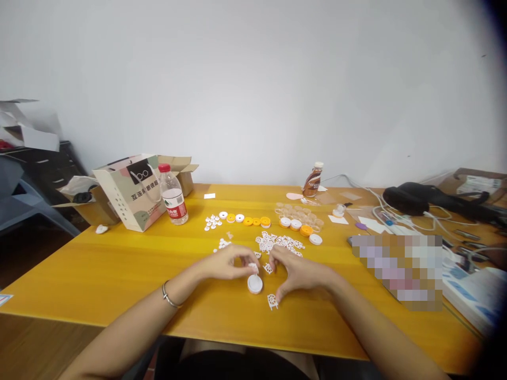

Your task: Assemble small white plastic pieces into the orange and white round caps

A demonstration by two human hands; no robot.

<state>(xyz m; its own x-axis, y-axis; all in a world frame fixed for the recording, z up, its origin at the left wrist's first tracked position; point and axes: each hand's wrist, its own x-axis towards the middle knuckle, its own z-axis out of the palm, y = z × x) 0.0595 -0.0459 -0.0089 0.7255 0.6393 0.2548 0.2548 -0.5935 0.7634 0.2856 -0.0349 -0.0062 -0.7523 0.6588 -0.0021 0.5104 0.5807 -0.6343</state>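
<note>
1. Yellow wooden table (119, 274) against a plain white wall, and both hands are at work just in front of the near edge.
2. Between them sits one white round cap (255, 284), flat on the table with its face up. It is a disc, so it has no long axis to speak of.
3. Left hand (227, 264), a bangle (169, 296) on its wrist, has its fingers curled, pinching a small white piece (253, 266) right above the cap.
4. Right hand (299, 273) is curled in too, fingertips facing the left hand's. I cannot tell whether it grips anything.
5. Two white lattice pieces lie loose: one (268, 268) between the hands, the other (272, 301) by the right thumb, just right of the cap.
6. Farther back is a heap of white lattice pieces (279, 244), too many to count.
7. Behind the heap is a row of caps (243, 219), about six, white and yellow, then three orange-rimmed ones (295, 225) and a lone white one (316, 239).
8. Two bottles are in view: a water bottle (173, 203) beside a paper bag (130, 192) on the left, and a brown drink bottle (312, 180) by the wall.
9. Cables (380, 208) and a black object (420, 198) clutter the right, well clear of the hands.
</note>
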